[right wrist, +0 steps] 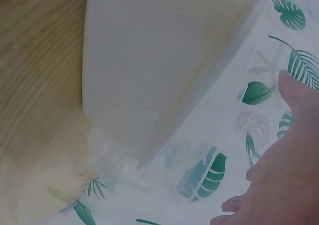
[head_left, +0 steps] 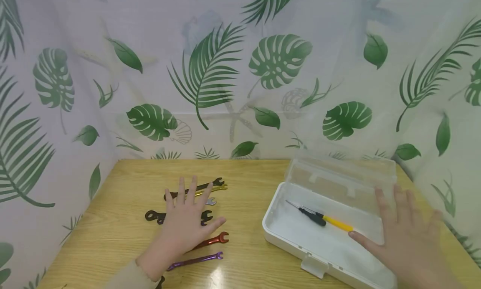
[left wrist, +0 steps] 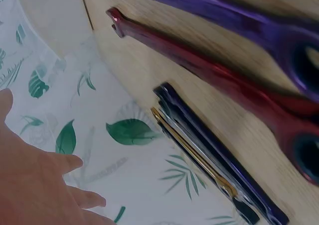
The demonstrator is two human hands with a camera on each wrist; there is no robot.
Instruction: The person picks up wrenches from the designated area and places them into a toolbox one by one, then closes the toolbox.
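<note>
Wrenches lie in a row on the wooden surface (head_left: 112, 239), long axes running left to right with open jaws to the right: purple wrench (head_left: 195, 260) nearest, red wrench (head_left: 212, 240) beyond. The left hand (head_left: 186, 224) hovers over them, fingers spread, palm down. The right hand (head_left: 407, 243), likewise spread, hovers above the open white box (head_left: 300, 234).

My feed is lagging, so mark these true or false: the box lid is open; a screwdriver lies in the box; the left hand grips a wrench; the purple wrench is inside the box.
1. The white box has its lid open. True.
2. A yellow-handled screwdriver lies inside the box. True.
3. The left hand grips a wrench. False: its fingers are spread flat above the wrenches.
4. The purple wrench is inside the box. False: it lies on the table, beside the red wrench.
</note>
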